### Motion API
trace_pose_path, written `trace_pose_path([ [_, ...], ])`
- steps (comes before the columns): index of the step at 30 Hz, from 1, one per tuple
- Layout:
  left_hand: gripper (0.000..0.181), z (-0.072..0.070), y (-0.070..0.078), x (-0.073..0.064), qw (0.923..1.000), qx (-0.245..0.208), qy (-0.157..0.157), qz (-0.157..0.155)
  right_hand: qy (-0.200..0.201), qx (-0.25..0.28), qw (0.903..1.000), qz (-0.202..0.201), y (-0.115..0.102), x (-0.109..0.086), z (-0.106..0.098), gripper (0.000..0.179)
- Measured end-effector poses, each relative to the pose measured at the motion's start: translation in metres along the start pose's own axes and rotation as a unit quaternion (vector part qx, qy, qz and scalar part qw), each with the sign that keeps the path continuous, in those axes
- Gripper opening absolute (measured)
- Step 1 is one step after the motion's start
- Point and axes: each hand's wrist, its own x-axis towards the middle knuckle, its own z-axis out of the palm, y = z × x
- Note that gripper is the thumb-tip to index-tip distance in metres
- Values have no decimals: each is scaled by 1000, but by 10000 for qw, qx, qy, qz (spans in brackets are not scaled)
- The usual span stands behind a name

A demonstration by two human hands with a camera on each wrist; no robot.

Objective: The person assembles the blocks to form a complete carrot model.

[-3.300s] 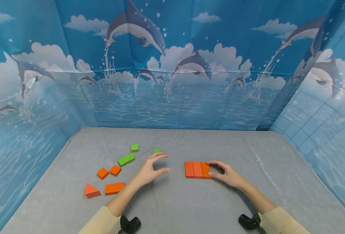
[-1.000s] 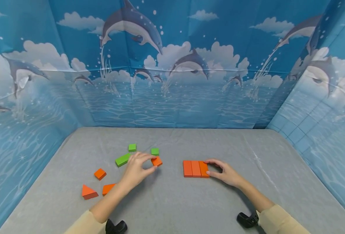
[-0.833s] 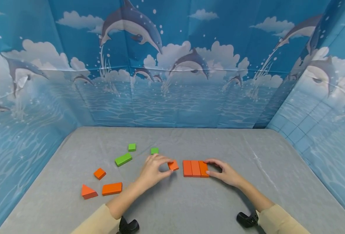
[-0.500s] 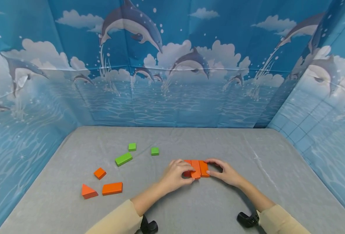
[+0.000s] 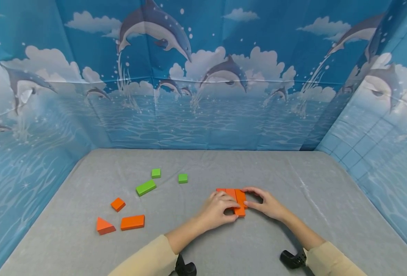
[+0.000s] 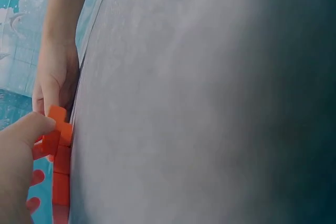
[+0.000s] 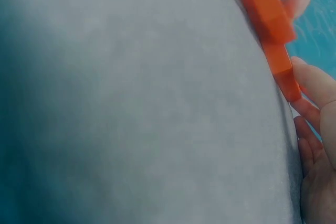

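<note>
Three rectangular orange blocks (image 5: pixel 230 192) lie side by side on the grey cloth, the near left part of the row hidden by my left hand (image 5: pixel 215 211). That hand pinches a small square orange block (image 5: pixel 239 212) between thumb and fingers, close over the near edge of the row. In the right wrist view this small orange block (image 7: pixel 270 17) is tilted. My right hand (image 5: pixel 270 206) holds the rightmost rectangular block (image 5: pixel 240 196), with the thumb at its near end and a finger at its far end.
To the left lie another square orange block (image 5: pixel 118 204), a longer orange block (image 5: pixel 132 222) and an orange triangular block (image 5: pixel 105 226). Farther back are two small green blocks (image 5: pixel 156 173) and a longer green block (image 5: pixel 146 188). A dolphin-print curtain (image 5: pixel 203 115) stands behind the table.
My left hand has picked up the small square orange block from the left and carried it right to the row. My right hand stays at the rightmost block.
</note>
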Motion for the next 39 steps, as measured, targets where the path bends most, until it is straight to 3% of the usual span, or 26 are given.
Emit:
trace_pose_path([
  [8,24,4,3,-2,9991,385,0,185,38,92,10000,1,1,0,-1,41],
  [31,20,9,0,-6,9967,660,327,340,-2,15,10000,80,1,1,-2,41],
  [39,23,7,-4,-7,9978,313,550,197,-13,-34,9999,129,-2,0,-2,42],
])
